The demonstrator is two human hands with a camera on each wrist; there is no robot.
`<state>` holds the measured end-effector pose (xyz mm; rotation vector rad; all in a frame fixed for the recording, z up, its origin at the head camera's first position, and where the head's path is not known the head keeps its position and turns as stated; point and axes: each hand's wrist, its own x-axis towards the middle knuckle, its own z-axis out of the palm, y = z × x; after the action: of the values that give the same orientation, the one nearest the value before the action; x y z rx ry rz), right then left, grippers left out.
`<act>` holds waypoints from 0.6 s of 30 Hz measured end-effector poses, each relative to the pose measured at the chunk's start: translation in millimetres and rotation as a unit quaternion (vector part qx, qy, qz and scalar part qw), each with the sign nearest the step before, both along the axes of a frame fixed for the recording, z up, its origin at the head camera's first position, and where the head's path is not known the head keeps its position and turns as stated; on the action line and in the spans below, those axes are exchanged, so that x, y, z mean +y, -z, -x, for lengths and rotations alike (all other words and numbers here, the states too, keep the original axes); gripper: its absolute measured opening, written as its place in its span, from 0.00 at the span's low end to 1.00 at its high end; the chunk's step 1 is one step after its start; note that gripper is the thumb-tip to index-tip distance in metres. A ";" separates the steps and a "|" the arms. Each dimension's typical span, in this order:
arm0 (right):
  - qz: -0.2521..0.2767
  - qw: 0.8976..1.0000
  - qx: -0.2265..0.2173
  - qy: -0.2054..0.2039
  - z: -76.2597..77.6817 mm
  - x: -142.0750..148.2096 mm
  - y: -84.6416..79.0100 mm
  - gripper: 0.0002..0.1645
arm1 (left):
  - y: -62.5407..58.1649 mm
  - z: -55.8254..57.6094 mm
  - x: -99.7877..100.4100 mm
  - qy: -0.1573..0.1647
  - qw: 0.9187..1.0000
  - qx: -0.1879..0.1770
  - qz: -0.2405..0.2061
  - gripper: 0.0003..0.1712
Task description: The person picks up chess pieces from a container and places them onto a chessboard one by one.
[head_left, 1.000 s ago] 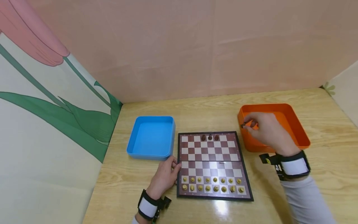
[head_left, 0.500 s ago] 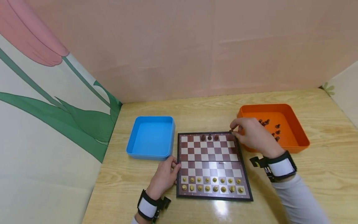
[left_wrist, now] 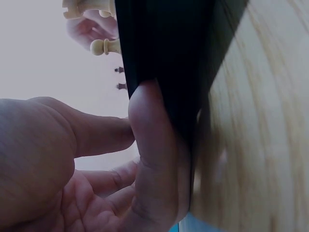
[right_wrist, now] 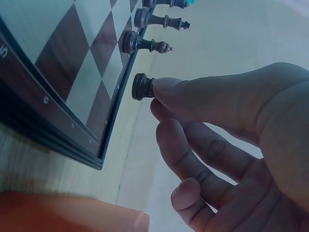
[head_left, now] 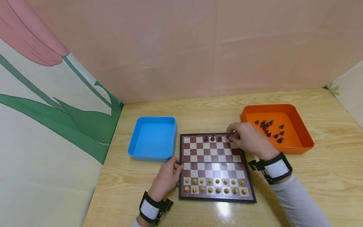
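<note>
A chessboard point(head_left: 209, 157) lies on the wooden table. My left hand point(head_left: 165, 178) holds its left edge, thumb at the top rim and a finger along the side in the left wrist view. Above the far right part of the board, my right hand point(head_left: 249, 138) pinches a dark chess piece point(right_wrist: 141, 87) between thumb and fingers. Its base shows; its top is hidden. The piece is apart from the board. A dark bishop point(right_wrist: 142, 44) and a dark king point(right_wrist: 161, 20) stand on the back row beside another dark piece point(head_left: 205, 138). Gold pieces point(head_left: 210, 190) fill the two near rows.
An orange box point(head_left: 297, 126) with several loose dark pieces point(head_left: 266, 125) stands right of the board. To the left is a blue box point(head_left: 153, 138) with nothing visible in it. A small object point(head_left: 224, 164) lies mid-board. A curtain-like backdrop point(head_left: 198, 56) rises behind the table.
My right hand has carried the dark piece left from the orange box to above the board's back row. The left hand has stayed at the board's edge.
</note>
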<state>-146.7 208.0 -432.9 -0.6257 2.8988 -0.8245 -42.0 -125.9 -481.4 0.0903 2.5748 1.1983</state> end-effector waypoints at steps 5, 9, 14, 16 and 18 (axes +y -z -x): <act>0.007 1.000 -0.012 0.002 1.0 -1.5 3.6 0.10 | 0.2 0.1 0.0 0.000 1.000 0.003 0.007 0.13; 0.011 1.000 -0.021 0.002 2.4 -3.0 6.3 0.09 | 0.5 0.0 -0.1 -0.001 1.000 0.003 0.007 0.12; 0.007 1.000 -0.027 0.001 3.5 -4.5 9.1 0.09 | 0.9 -0.1 0.0 -0.002 1.000 0.002 0.009 0.12; 0.007 1.000 -0.027 0.000 3.6 -4.5 9.7 0.09 | 0.8 0.4 0.0 -0.001 1.000 0.001 0.010 0.12; 0.006 1.000 -0.026 -0.001 3.8 -4.2 10.4 0.09 | 0.8 0.9 0.2 -0.001 1.000 -0.001 0.010 0.12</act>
<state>-150.5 203.7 -443.2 -0.5983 2.8494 -0.8456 -42.9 -125.7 -482.3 0.0820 2.5865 1.1721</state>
